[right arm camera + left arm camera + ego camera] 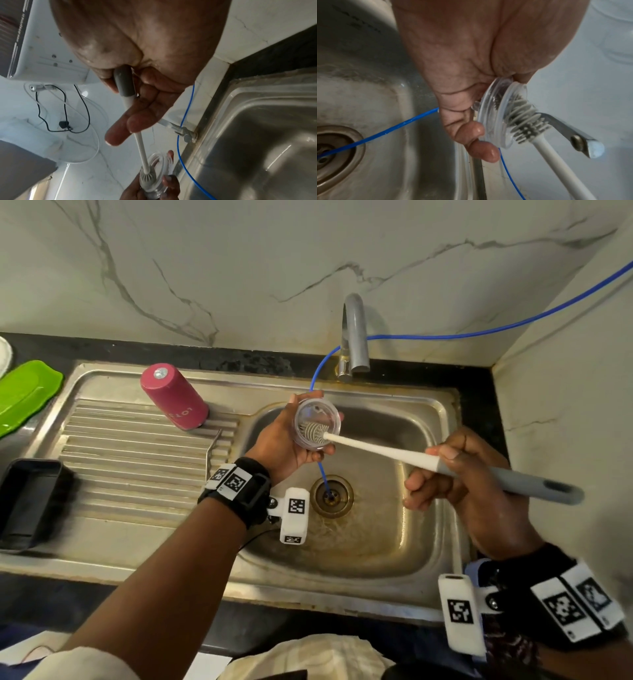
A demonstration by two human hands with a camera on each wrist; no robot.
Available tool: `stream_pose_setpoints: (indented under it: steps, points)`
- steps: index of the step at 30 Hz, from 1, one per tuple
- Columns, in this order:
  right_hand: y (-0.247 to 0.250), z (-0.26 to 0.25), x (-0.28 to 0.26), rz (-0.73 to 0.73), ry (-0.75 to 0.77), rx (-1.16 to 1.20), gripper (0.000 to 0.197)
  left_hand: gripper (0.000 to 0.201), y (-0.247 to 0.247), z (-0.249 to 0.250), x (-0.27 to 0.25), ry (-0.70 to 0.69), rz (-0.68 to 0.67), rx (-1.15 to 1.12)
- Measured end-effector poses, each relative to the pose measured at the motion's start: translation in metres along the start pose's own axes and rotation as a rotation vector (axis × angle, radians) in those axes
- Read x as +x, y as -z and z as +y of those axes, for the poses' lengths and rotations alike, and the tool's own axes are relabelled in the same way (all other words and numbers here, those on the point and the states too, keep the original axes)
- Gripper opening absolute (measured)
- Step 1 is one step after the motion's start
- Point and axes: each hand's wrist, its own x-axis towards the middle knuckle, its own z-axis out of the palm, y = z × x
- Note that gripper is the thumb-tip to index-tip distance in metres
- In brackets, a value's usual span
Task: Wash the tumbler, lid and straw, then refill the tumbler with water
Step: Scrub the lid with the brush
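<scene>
The left hand (pixel 471 60) fills the upper middle of the view, and its curled fingers (pixel 476 129) hold the clear lid (pixel 489 119) by the rim, just below the palm. The lid stands on its edge, the open side turned away from the hand. A brush (pixel 523 121) with grey ribbed bristles presses into this open side — its white handle runs down and away from the hand. Behind the brush a metal tap (pixel 570 134) is seen. On the other side of the hand lies the steel sink (pixel 368 94), with the drain (pixel 332 155) below, and a thin blue tube (pixel 390 129) goes from behind the fingers into the drain.
</scene>
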Motion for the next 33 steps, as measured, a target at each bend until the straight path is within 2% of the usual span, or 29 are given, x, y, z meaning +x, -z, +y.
stream_pose_setpoints:
  steps: [3,6,8,11,13,17,19,22,25,29,33]
  points:
    - [0.005,-0.008,0.013,0.050,0.065,0.046,0.021,0.055,-0.006,0.002,0.002,-0.026,0.041,0.162]
    - [0.007,-0.010,0.022,0.135,0.117,0.069,0.030,0.055,-0.013,0.004,0.001,-0.105,0.133,0.477]
    - [0.008,-0.008,0.024,0.164,0.101,0.116,0.037,0.051,-0.016,0.003,0.001,-0.174,0.157,0.592]
    - [0.005,-0.002,0.021,0.136,0.061,0.121,0.034,0.049,-0.014,-0.001,0.004,-0.210,0.195,0.584]
    - [0.002,-0.001,0.017,0.078,0.013,0.073,0.029,0.054,-0.009,-0.002,0.005,-0.199,0.228,0.542]
    - [0.005,-0.012,0.021,0.032,-0.027,-0.135,0.030,0.063,-0.002,-0.006,0.001,-0.166,0.295,0.480]
    - [0.003,-0.018,0.027,0.014,-0.014,-0.229,0.031,0.061,-0.002,-0.013,-0.001,-0.150,0.278,0.457]
    - [-0.008,-0.020,0.033,-0.041,-0.013,-0.326,0.026,0.059,-0.001,-0.014,-0.002,-0.150,0.332,0.514]
    - [-0.021,-0.021,0.031,-0.045,-0.019,-0.245,0.026,0.058,0.005,-0.006,0.000,-0.213,0.340,0.600]
    - [-0.023,-0.016,0.035,0.095,-0.041,-0.014,0.025,0.045,0.004,0.001,-0.002,-0.292,0.319,0.708]
    - [-0.012,-0.005,0.040,0.070,-0.075,-0.083,0.025,0.043,0.002,0.011,-0.008,-0.295,0.336,0.727]
